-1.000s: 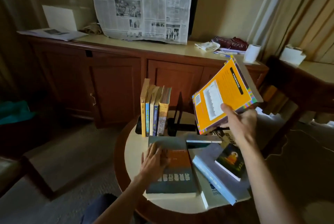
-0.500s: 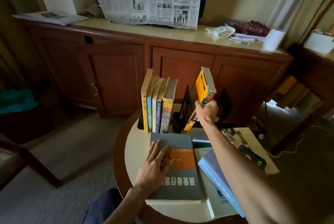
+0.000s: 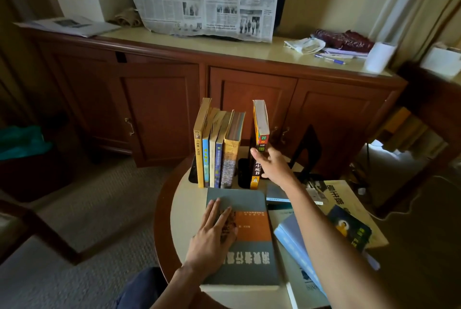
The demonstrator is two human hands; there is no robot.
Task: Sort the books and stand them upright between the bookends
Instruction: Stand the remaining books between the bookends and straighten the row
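Several books (image 3: 216, 149) stand upright in a row at the back of the round table (image 3: 183, 211), against a black bookend (image 3: 192, 174). Just right of them, with a small gap, the orange book (image 3: 261, 121) stands upright, spine towards me. My right hand (image 3: 273, 167) grips its lower part, thumb on the spine. A second black bookend (image 3: 305, 149) stands further right, apart from the orange book. My left hand (image 3: 214, 236) rests flat on a grey and orange book (image 3: 249, 256) lying at the front.
More books lie flat on the table's right side: a light blue one (image 3: 290, 236), a dark one with a seated figure (image 3: 350, 230) and a large beige one (image 3: 341, 199). A wooden cabinet (image 3: 154, 109) stands close behind. A chair arm (image 3: 37, 228) is at left.
My right hand has brought the orange book down from the air at right and stood it upright beside the row. My left hand has stayed on the grey book.
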